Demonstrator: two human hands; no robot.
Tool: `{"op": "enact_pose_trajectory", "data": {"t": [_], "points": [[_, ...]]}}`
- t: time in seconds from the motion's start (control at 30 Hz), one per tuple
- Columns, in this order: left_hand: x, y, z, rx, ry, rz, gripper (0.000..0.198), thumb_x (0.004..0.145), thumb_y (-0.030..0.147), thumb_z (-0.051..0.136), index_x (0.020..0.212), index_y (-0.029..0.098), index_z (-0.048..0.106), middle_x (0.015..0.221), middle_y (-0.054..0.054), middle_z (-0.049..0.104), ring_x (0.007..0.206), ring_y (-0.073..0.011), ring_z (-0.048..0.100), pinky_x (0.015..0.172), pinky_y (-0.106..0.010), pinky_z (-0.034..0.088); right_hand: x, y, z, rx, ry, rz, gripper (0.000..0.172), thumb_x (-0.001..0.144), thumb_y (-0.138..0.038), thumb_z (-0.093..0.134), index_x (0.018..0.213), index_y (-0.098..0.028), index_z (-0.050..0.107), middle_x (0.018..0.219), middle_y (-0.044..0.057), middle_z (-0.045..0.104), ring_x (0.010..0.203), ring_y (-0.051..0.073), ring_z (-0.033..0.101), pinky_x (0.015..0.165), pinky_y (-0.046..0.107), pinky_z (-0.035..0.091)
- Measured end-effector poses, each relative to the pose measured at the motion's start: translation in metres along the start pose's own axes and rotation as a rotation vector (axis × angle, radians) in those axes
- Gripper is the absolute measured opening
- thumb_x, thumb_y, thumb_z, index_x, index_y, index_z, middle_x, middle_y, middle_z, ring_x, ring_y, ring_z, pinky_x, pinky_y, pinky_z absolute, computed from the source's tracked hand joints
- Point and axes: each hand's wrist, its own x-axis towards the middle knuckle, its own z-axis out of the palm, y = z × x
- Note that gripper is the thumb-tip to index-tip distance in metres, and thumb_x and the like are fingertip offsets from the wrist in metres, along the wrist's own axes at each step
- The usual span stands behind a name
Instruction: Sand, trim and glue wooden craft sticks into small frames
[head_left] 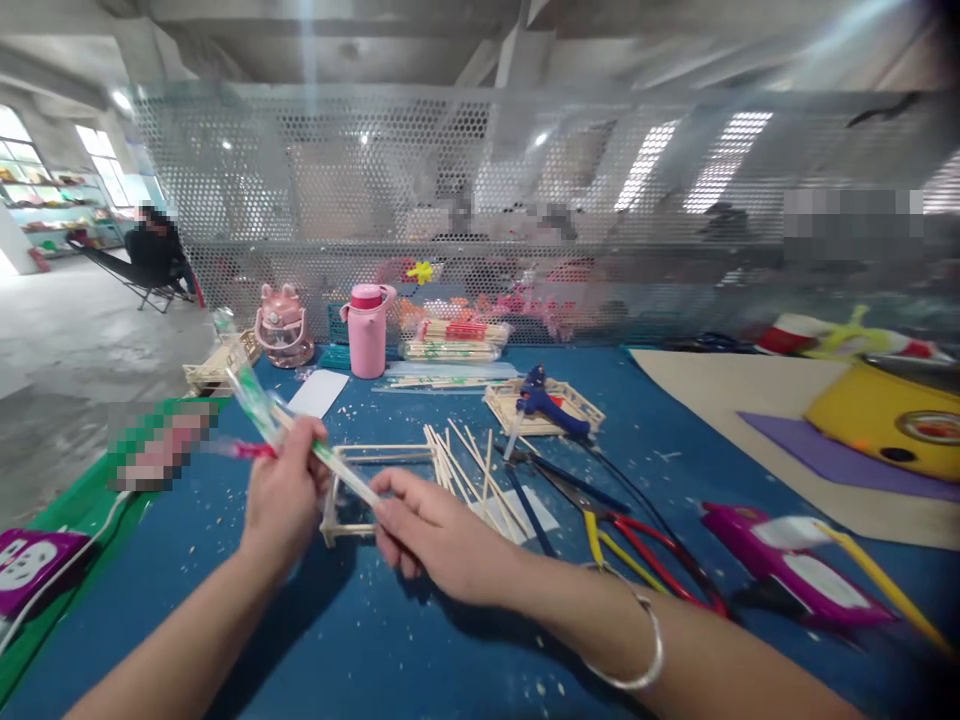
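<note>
A thin pair of plastic-wrapped chopsticks [341,468] with green print slants between my two hands. My left hand [289,490] is closed around its middle, and the clear wrapper sticks out blurred to the upper left. The lower right end is pinched between the thumb and fingers of my right hand [427,530]. Behind and below them stands a small rectangular frame of sticks [382,455], partly hidden by my hands. Loose thin sticks [469,470] lie fanned out just beyond my right hand, some over a white paper [536,512].
A blue glue gun [544,400] rests on a stick-built tray [585,412]. Pliers with red handles [660,560] and a purple tool [795,565] lie right. A pink bottle [367,335], packed sticks [457,340] and a perforated screen [465,180] stand behind. A yellow pot [877,410] is far right.
</note>
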Motion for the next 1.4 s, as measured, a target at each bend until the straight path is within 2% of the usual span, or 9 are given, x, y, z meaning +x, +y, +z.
{"op": "enact_pose_trajectory", "data": {"t": [0.13,0.23,0.47,0.63,0.83,0.97,1.03,1.2,1.4], "points": [[0.014,0.01,0.009,0.006,0.056,0.122,0.036,0.071,0.052,0.06,0.066,0.019,0.05,0.042,0.01,0.031,0.034,-0.0042,0.026,0.033,-0.016,0.02,0.004,0.016,0.006,-0.126,0.1,-0.049,0.03,0.09,-0.031,0.033,0.067,-0.018,0.047,0.052,-0.004,0.043,0.045,0.007,0.038,0.044,0.019,0.03],[0.007,-0.01,0.013,0.215,-0.035,0.02,0.042,0.072,0.06,0.054,0.067,0.018,0.051,0.043,0.008,0.035,0.036,-0.0058,0.031,0.035,-0.017,0.022,0.008,0.024,0.009,-0.095,0.213,-0.06,0.031,0.09,-0.029,0.031,0.064,-0.018,0.044,0.05,-0.004,0.044,0.044,0.008,0.041,0.045,0.019,0.033],[-0.023,-0.031,0.013,0.22,-0.392,-0.161,0.047,0.075,0.06,0.05,0.057,0.017,0.046,0.049,0.004,0.045,0.044,-0.0084,0.042,0.045,-0.021,0.033,0.012,-0.003,-0.035,-0.158,-0.069,-0.142,0.039,0.081,-0.049,0.049,0.061,-0.016,0.054,0.053,-0.002,0.049,0.048,0.008,0.041,0.046,0.021,0.03],[-0.035,-0.034,0.015,0.13,-0.627,-0.349,0.049,0.071,0.063,0.054,0.058,0.017,0.04,0.046,0.008,0.037,0.036,-0.0043,0.03,0.039,-0.019,0.024,0.01,-0.015,-0.052,-0.137,0.246,-0.249,0.042,0.084,-0.051,0.041,0.062,-0.016,0.051,0.05,-0.006,0.035,0.046,0.007,0.03,0.045,0.022,0.024],[-0.042,-0.043,0.017,0.152,-0.661,-0.461,0.051,0.067,0.067,0.054,0.062,0.018,0.04,0.045,0.011,0.024,0.037,-0.0032,0.018,0.039,-0.018,0.014,0.015,-0.01,-0.062,-0.11,0.403,-0.252,0.033,0.083,-0.038,0.042,0.061,-0.016,0.054,0.047,-0.006,0.036,0.044,0.006,0.031,0.043,0.021,0.025],[-0.042,-0.045,0.012,0.255,-0.628,-0.348,0.051,0.068,0.064,0.056,0.056,0.018,0.039,0.044,0.009,0.027,0.038,-0.0034,0.022,0.039,-0.02,0.013,0.019,-0.012,-0.108,0.075,0.879,-0.3,0.022,0.082,-0.027,0.037,0.063,-0.019,0.046,0.049,-0.005,0.04,0.04,0.006,0.035,0.038,0.019,0.026],[-0.039,-0.044,0.009,0.21,-0.535,-0.22,0.048,0.066,0.059,0.062,0.056,0.018,0.039,0.043,0.009,0.029,0.038,-0.0036,0.023,0.039,-0.02,0.014,0.019,-0.011,-0.133,0.108,0.977,-0.245,0.023,0.082,-0.026,0.035,0.06,-0.02,0.04,0.046,-0.005,0.039,0.035,0.006,0.034,0.035,0.018,0.025],[-0.029,-0.036,0.01,0.031,-0.248,-0.112,0.049,0.062,0.044,0.072,0.055,0.019,0.031,0.042,0.011,0.023,0.037,-0.0029,0.02,0.038,-0.018,0.016,0.017,-0.003,-0.165,-0.128,0.781,-0.037,0.032,0.085,-0.03,0.032,0.055,-0.02,0.038,0.042,-0.004,0.041,0.032,0.005,0.034,0.034,0.018,0.027],[-0.028,-0.029,0.011,-0.146,-0.243,-0.311,0.054,0.067,0.052,0.065,0.052,0.019,0.025,0.044,0.01,0.021,0.036,-0.0025,0.015,0.033,-0.016,0.015,0.026,0.016,-0.151,-0.38,0.466,0.227,0.037,0.082,-0.033,0.045,0.049,-0.017,0.048,0.038,-0.001,0.049,0.03,0.008,0.042,0.034,0.019,0.031]]}}
